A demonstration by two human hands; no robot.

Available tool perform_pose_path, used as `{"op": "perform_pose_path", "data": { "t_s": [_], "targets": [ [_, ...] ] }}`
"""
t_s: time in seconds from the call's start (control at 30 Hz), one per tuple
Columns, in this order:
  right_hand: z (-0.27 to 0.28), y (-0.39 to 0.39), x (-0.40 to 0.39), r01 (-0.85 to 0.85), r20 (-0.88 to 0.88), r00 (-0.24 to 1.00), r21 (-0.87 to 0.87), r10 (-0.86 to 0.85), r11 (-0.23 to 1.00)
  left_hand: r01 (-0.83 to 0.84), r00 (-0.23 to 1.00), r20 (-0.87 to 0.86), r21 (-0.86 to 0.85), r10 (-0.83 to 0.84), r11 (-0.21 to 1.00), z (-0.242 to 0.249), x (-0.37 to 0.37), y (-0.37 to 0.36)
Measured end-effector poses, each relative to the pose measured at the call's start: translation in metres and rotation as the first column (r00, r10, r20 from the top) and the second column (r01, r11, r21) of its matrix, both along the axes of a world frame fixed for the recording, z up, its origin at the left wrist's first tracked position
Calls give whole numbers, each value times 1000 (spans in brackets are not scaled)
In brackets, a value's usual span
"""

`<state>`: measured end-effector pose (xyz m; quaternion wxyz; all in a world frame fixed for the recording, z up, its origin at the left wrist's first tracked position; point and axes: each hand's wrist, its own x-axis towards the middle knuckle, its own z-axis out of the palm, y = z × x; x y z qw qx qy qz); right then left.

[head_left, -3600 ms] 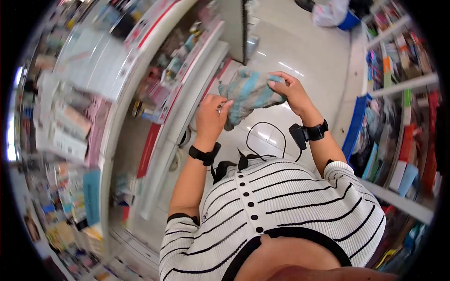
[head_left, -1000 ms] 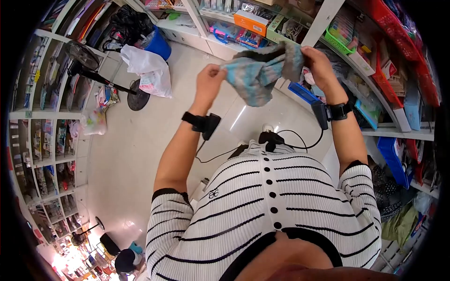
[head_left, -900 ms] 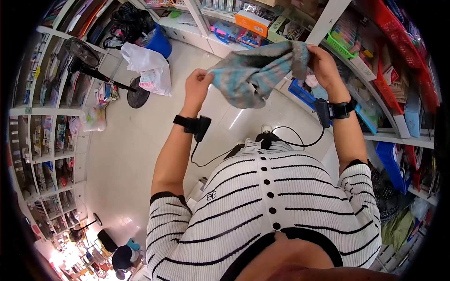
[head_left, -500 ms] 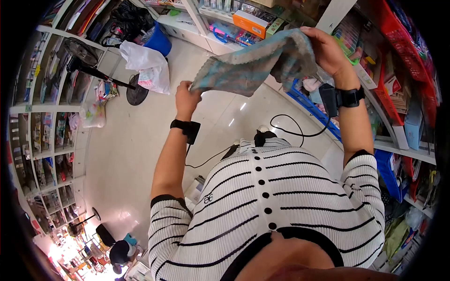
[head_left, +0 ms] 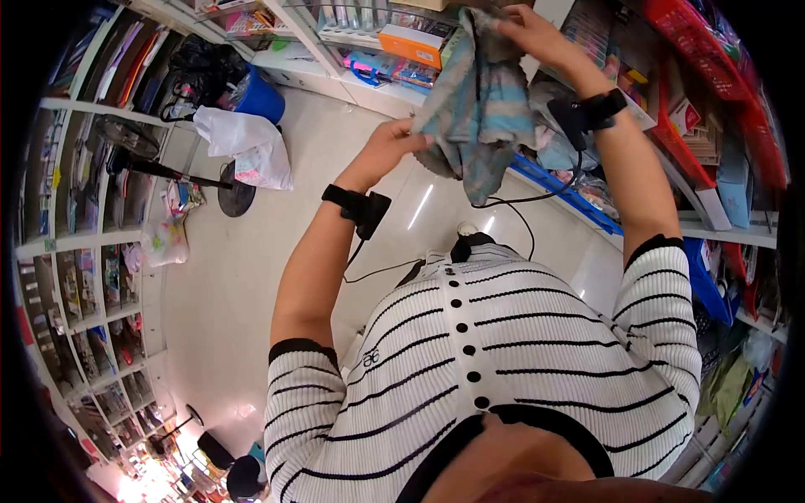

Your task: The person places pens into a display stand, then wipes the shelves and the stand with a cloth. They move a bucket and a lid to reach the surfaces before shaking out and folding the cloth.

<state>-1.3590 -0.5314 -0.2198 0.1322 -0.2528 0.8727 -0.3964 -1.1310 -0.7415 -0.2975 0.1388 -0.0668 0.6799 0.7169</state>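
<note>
A grey cloth [head_left: 478, 109] with light-blue stripes hangs in loose folds between my two hands, above the floor. My left hand [head_left: 390, 149] pinches its left edge between thumb and fingers. Higher up on the right, my right hand [head_left: 537, 35] grips the top of the cloth near the shelves. Black straps with small dark devices circle both wrists, and a cable runs from each. The folds hide parts of the cloth's far side.
Stocked shelves [head_left: 50, 245] line the left, and red baskets [head_left: 713, 75] stand on the right. Ahead sits an orange box [head_left: 411, 45]. On the floor are a blue bin [head_left: 262, 96], a white plastic bag [head_left: 251, 147], a fan's round base [head_left: 236, 191] and a blue tray [head_left: 570, 197].
Both hands have moved up; my left hand has also gone right, closer to my right hand. The cloth, stretched wide before, now bunches and hangs down in folds.
</note>
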Motion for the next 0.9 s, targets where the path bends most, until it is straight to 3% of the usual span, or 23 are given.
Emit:
{"op": "perform_pose_path", "data": {
  "t_s": [0.03, 0.07, 0.1, 0.13, 0.2, 0.33, 0.4, 0.47, 0.53, 0.57, 0.67, 0.73, 0.8, 0.9],
  "targets": [
    [-40, 6, -10, 68, -543, 840, 107, 1, 992, 13, 1000, 5, -1, -13, 1000, -1, -4, 2],
    [-76, 16, -25, 62, -689, 725, 87, 15, 994, -47, 999, -24, 67, 48, 997, -2, -11, 3],
    [-86, 21, -16, -12, -452, 891, 71, 43, 997, -107, 992, -47, 137, 114, 985, -4, -18, 4],
    [-93, 28, -3, -81, -179, 980, 31, 85, 996, -98, 994, -43, 135, 105, 986, -7, -24, 4],
    [-127, 38, 22, -177, 256, 951, 3, 170, 984, -148, 989, 56, 308, 138, 940, -13, -32, 3],
    [-162, 43, 94, -446, 283, 822, -220, 494, 868, -204, 977, 134, 396, 164, 895, -8, -39, 12],
    [-166, 31, 118, -399, 332, 818, -258, 469, 880, -200, 977, 165, 472, 136, 859, 6, -40, 18],
    [-178, 19, 122, -354, 378, 810, -293, 447, 888, -161, 986, 103, 427, 130, 890, 14, -39, 18],
    [-187, 7, 115, -208, 421, 860, -223, 287, 952, -126, 992, 37, 378, 121, 917, 16, -41, 8],
    [-185, 7, 111, -152, 383, 886, -291, 260, 945, -152, 988, 50, 344, 144, 926, 15, -42, 0],
    [-165, 17, 84, -124, 384, 897, -259, 220, 958, -226, 974, 86, 337, 209, 914, 19, -46, -24],
    [-154, 26, 63, -142, 369, 902, -238, 225, 961, -228, 974, 45, 162, 224, 960, 17, -48, -37],
    [-142, 30, 45, -265, -94, 964, -245, 250, 932, -257, 966, 46, 122, 253, 959, 12, -53, -47],
    [-122, 26, 26, -234, 33, 968, -247, 249, 940, -203, 979, 24, 67, 201, 977, 10, -63, -55]
  ]
}}
